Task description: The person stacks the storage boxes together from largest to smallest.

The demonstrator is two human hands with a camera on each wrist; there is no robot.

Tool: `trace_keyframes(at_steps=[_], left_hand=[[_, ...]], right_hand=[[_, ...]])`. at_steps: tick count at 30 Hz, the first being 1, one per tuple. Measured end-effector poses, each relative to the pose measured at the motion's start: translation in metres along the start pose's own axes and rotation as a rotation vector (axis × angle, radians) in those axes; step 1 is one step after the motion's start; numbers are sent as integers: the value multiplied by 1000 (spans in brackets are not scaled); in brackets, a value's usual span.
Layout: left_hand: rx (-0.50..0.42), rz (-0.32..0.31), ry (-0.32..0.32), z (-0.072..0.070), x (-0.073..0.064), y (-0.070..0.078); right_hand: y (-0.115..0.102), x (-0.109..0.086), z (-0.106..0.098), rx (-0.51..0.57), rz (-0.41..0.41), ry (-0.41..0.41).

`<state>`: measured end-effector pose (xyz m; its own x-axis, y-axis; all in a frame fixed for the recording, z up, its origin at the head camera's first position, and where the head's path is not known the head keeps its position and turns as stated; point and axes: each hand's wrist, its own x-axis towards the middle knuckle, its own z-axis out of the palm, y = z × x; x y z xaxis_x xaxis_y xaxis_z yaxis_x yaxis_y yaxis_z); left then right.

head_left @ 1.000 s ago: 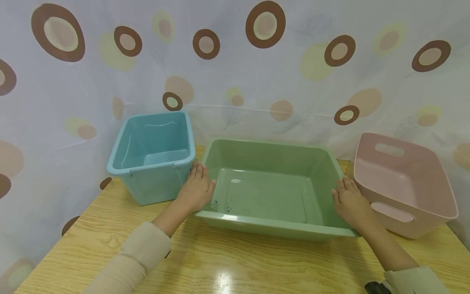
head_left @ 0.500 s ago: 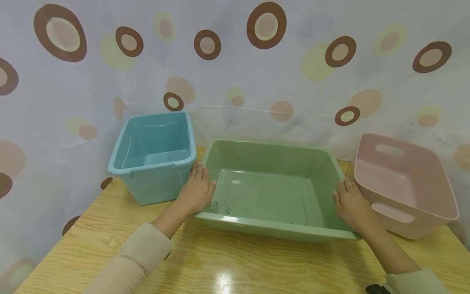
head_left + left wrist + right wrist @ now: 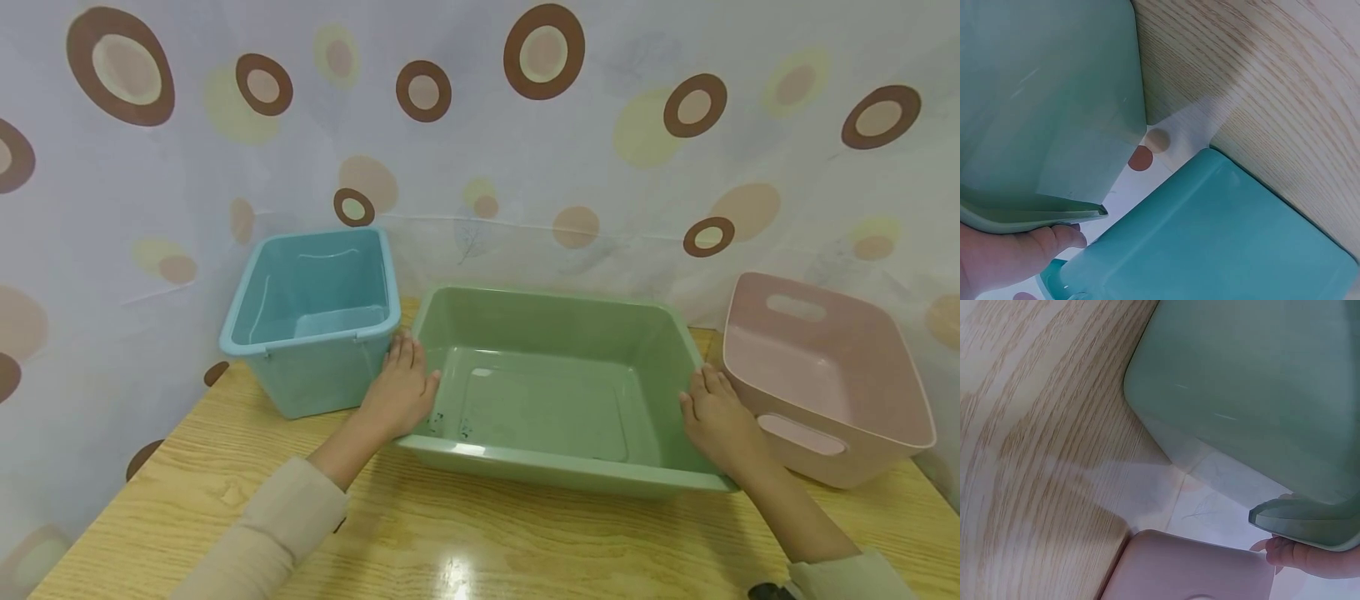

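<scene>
A wide green plastic basin [image 3: 547, 400] sits in the middle of the wooden table, with a few dark specks on its floor near the left front corner. My left hand [image 3: 401, 392] grips its left rim, thumb on the inner side. On the opposite rim, my right hand [image 3: 722, 425] holds on in the same way. From the left wrist view, curled fingers [image 3: 1054, 240] show under the basin's lip. The right wrist view has the other hand's fingers [image 3: 1291, 553] tucked beneath the rim, close to the pink bin.
A deep blue bin [image 3: 330, 367] stands right beside my left hand. To the right, a pink bin [image 3: 825, 375] with handle slots stands close to the basin. Behind everything hangs a patterned cloth [image 3: 480, 150]. Bare wood table [image 3: 525, 542] shows along the front.
</scene>
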<state>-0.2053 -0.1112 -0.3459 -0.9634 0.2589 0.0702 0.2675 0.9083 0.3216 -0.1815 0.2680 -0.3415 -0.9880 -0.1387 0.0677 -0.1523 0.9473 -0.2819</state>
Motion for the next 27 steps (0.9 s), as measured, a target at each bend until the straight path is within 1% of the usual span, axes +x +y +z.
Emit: trace_keyframes(at_steps=[3,7,8,11,14,15,20,27], left_hand=[[-6,1,-3,-1,0,0],[-55,5,5,-2,-2,0],[-55,20,22,3,0,-3],[-76,25,26,3,-2,-3],[-57,24,23,3,-2,-4],[-59,10,8,-1,-5,0],[-4,1,-7,0,-5,-1],[-8,5,0,-1,-7,-1]], right_hand=[[0,-1,0,-1,6,-3],[1,-2,0,-1,10,-3],[0,-3,0,0,10,-1],[0,-4,0,3,7,3],[-1,-5,0,-3,4,12],[-2,-5,0,-5,3,14],[-2,-6,1,-7,6,8],[-1,-8,1,-4,7,0]])
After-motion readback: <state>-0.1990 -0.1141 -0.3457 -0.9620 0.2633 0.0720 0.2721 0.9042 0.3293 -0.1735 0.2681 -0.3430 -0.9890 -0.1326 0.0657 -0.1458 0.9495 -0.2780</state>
